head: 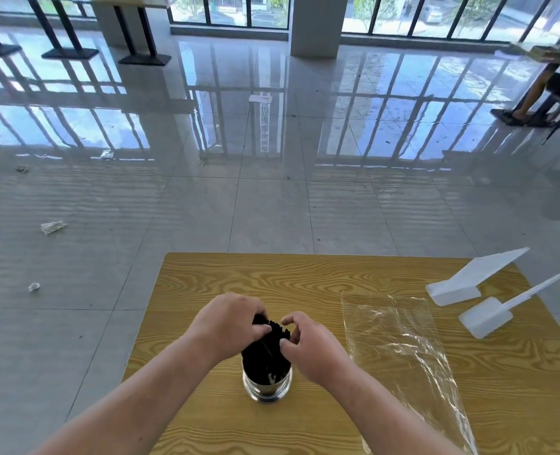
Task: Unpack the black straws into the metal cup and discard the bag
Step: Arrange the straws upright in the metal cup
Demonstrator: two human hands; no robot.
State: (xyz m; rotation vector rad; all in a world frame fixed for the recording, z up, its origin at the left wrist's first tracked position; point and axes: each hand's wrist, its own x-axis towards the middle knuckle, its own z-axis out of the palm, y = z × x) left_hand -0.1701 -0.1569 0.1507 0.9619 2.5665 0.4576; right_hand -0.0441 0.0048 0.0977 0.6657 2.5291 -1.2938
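Near the front middle of the wooden table stands the metal cup, and the bundle of black straws is upright inside it, with the tops rising above the rim. Both hands are at the upper end of the bundle. At 9 o'clock of the straws the left hand is curled around them, fingers wrapped over the far side and the thumb pressing the near side. At 3 o'clock the right hand touches the bundle with the thumb and the bent fingers, narrowly closed against the straw tops; the palm itself stays beside the cup. Both forearms come in from the lower edge of the view. At 3 o'clock of the cup, apart from it, the clear plastic bag lies flat and wrinkled on the table, reaching to the near edge. Beyond the bag, at about 2 o'clock, two white plastic scoops with long handles lie close together by the right edge of the table. Around the table is a shiny grey tiled floor, with small pieces of crumpled paper at 10 o'clock.
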